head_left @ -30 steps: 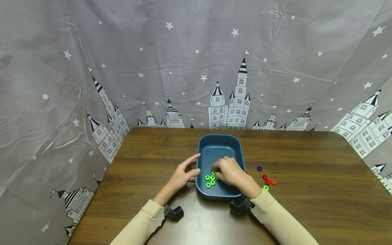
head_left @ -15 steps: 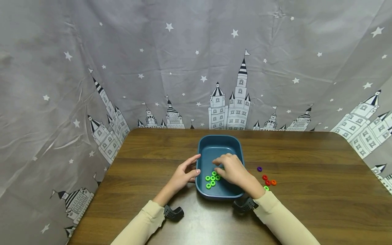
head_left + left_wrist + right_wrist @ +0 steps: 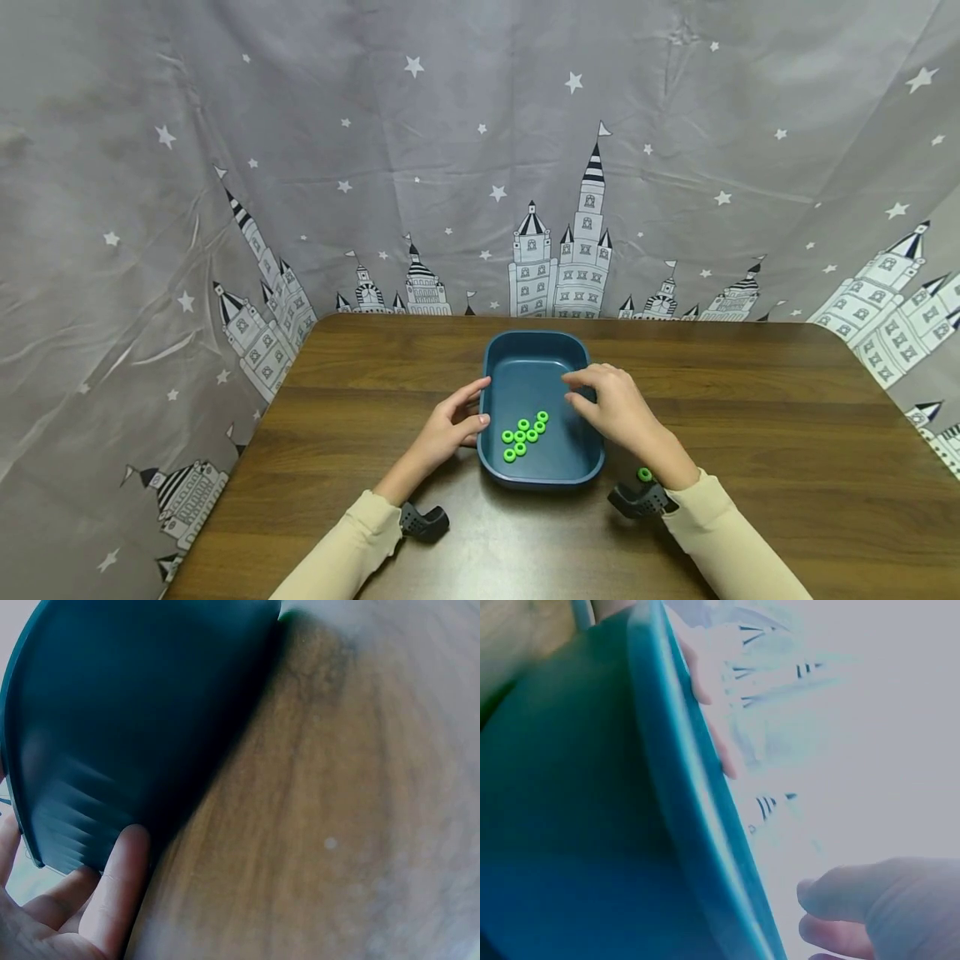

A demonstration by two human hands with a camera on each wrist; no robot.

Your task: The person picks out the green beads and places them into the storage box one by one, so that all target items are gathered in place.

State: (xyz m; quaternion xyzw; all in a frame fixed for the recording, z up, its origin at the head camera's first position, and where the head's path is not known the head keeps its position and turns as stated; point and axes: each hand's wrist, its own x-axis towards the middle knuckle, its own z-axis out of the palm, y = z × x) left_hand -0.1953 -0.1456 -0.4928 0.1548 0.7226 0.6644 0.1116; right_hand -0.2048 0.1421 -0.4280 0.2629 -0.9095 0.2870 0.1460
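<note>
A deep blue rectangular bin (image 3: 542,477) stands on the table, and several bright green ring-shaped beads (image 3: 521,437) lie in its near left part. My left hand (image 3: 442,433) rests at the bin's left side, fingertips at the rim and wall. In the left wrist view, its fingers (image 3: 124,885) touch the ribbed outer wall. Over the bin's right rim is my right hand (image 3: 611,404), thumb and fingers apart with nothing between them. The right wrist view shows that hand (image 3: 877,907) beside the bin wall (image 3: 682,765).
One green bead (image 3: 644,474) lies on the wooden table (image 3: 787,417) beside my right wrist. The right hand and forearm hide the table area just right of the bin. A grey curtain (image 3: 450,167) with printed castles and stars hangs behind the table.
My right hand has left the green beads and moved right, to the bin's right rim. It now covers the red, orange and purple beads on the table. The left hand has stayed put.
</note>
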